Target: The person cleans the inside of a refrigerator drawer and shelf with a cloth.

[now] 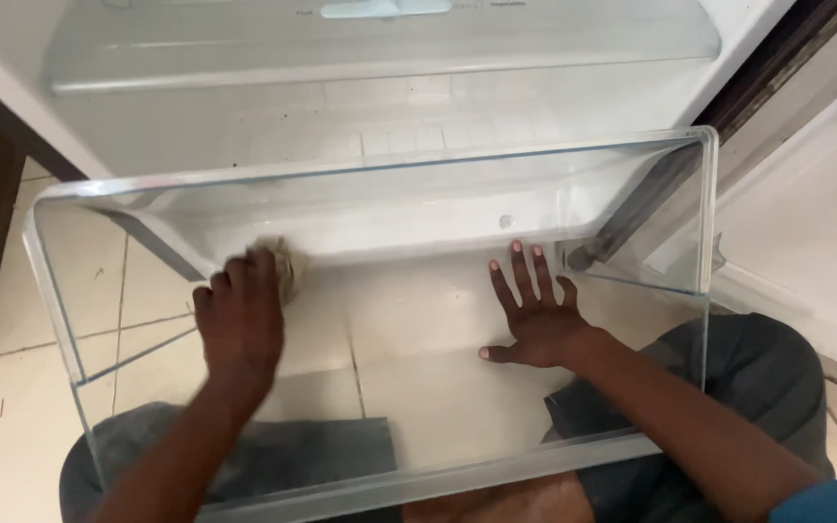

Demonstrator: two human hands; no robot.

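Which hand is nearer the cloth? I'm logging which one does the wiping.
Left. The left hand presses on the cloth inside the clear drawer; the right hand lies flat well to its right.

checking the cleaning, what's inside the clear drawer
Inside the drawer: the left hand pressing a blurred cloth to the floor, the right hand flat beside it. Most of the cloth is hidden under the left hand.

Open fridge (380,87), tiled floor (12,407)
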